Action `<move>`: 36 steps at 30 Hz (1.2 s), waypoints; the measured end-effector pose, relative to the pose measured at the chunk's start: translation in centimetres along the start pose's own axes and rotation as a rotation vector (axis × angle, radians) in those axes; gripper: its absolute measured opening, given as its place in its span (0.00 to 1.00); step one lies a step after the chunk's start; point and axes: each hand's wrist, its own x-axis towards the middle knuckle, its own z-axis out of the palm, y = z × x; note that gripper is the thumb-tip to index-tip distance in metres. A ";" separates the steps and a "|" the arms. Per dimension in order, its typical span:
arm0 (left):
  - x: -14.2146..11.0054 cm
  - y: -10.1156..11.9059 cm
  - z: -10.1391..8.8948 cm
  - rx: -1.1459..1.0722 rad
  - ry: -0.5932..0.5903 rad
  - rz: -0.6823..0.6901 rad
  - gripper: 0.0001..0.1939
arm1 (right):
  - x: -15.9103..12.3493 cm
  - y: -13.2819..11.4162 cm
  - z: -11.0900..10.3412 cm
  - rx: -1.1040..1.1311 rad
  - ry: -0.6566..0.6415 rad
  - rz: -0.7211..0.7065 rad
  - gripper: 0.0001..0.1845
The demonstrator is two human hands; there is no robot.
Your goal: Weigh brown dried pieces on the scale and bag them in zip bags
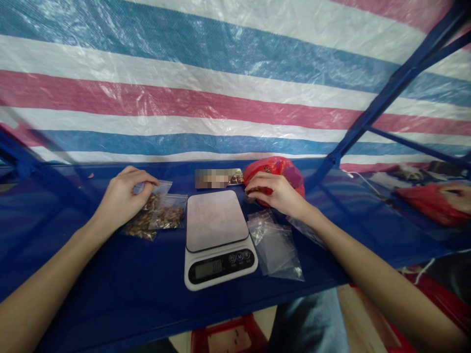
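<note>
Left grip (pixel 125 198) narrow on nut-filled zip bag (pixel 142 220); right grip (pixel 274 192) on red bag (pixel 275 166), hold unclear.

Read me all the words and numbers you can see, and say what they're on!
"00": dim digits on the display of the kitchen scale; there may be more.
Button labels on the scale: too small to read.
Foil packet: its print is blurred out.
Red plastic bag: its print is too small to read.

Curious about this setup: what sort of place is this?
Probably a makeshift packing stall: a striped tarpaulin hangs behind a blue table holding a digital scale and zip bags of brown pieces.
</note>
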 end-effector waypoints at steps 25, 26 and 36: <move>0.0 0.0 0.0 0.003 0.002 -0.005 0.17 | -0.1 0.3 -0.4 0.243 0.144 0.287 0.17; 0.0 0.0 0.0 0.006 0.001 0.000 0.17 | -0.1 0.2 -0.5 0.225 0.151 0.284 0.17; 0.0 -0.1 0.1 0.014 0.005 0.013 0.16 | -0.3 0.0 -0.6 0.125 0.109 0.233 0.12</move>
